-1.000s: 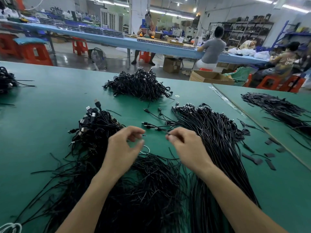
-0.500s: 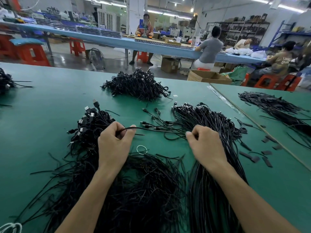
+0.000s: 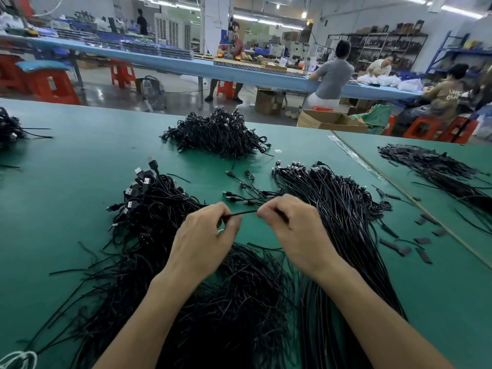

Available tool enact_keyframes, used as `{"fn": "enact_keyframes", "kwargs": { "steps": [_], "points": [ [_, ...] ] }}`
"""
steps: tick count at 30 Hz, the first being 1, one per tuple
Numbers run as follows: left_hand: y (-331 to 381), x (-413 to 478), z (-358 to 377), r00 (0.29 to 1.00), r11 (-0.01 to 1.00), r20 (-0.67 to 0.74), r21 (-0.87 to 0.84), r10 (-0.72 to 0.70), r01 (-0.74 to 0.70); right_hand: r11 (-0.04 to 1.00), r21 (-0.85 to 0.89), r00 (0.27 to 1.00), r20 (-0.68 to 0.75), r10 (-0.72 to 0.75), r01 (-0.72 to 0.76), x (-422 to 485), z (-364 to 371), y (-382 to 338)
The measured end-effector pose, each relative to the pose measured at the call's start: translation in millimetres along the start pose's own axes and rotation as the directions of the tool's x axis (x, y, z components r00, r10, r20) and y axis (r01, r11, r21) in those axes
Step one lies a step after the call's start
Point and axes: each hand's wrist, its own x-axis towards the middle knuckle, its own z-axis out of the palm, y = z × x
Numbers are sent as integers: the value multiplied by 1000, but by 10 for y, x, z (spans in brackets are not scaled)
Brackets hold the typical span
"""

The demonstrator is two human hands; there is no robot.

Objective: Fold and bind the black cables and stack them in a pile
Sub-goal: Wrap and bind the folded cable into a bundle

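Both hands meet over the middle of the green table [image 3: 66,187]. My left hand [image 3: 205,235] and my right hand [image 3: 295,230] each pinch one end of a short stretch of black cable [image 3: 243,213] held taut between them. A long bundle of straight black cables [image 3: 343,217] lies to the right of my right hand. Loose cables with USB plugs [image 3: 149,198] heap up to the left. A pile of bound cables [image 3: 215,134] sits at the far side of the table. Black tie strips [image 3: 234,302] are massed under my forearms.
Short black strips [image 3: 399,249] lie scattered right of the bundle, and more black strips [image 3: 436,166] cover the adjoining table. Another cable heap [image 3: 8,127] is at the far left edge. Cardboard boxes [image 3: 330,119], red stools and seated people are beyond the table.
My hands, wide apart half a second ago with a long cable stretched between them, have come close together. The visible cable span between them is now short.
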Motion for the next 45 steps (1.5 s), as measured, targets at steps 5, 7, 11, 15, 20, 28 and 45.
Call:
{"fn": "enact_keyframes", "kwargs": {
  "steps": [5,7,11,15,20,28,45],
  "points": [
    [211,-19,-8,939,927,344,-348,-12,139,974,214,985,-140,103,-71,37,-65,-16],
    [300,-40,-17,861,838,507,-491,53,238,951,286,990,-34,136,-121,64,-51,-36],
    [339,-57,-75,795,534,600,-701,85,472,972,199,976,202,86,-127,-7,22,1],
    [351,-34,-115,824,449,566,-728,-33,518,972,201,986,135,95,-121,-39,64,25],
    [363,-33,-202,850,362,526,-797,25,483,957,228,975,171,140,-177,-1,6,-14],
    [281,46,-75,962,119,193,-969,-190,218,999,-43,855,518,29,-8,-154,83,-140],
    [445,-71,-135,830,513,553,-693,-72,507,899,435,998,66,24,-50,66,-22,-208]
  ]
}}
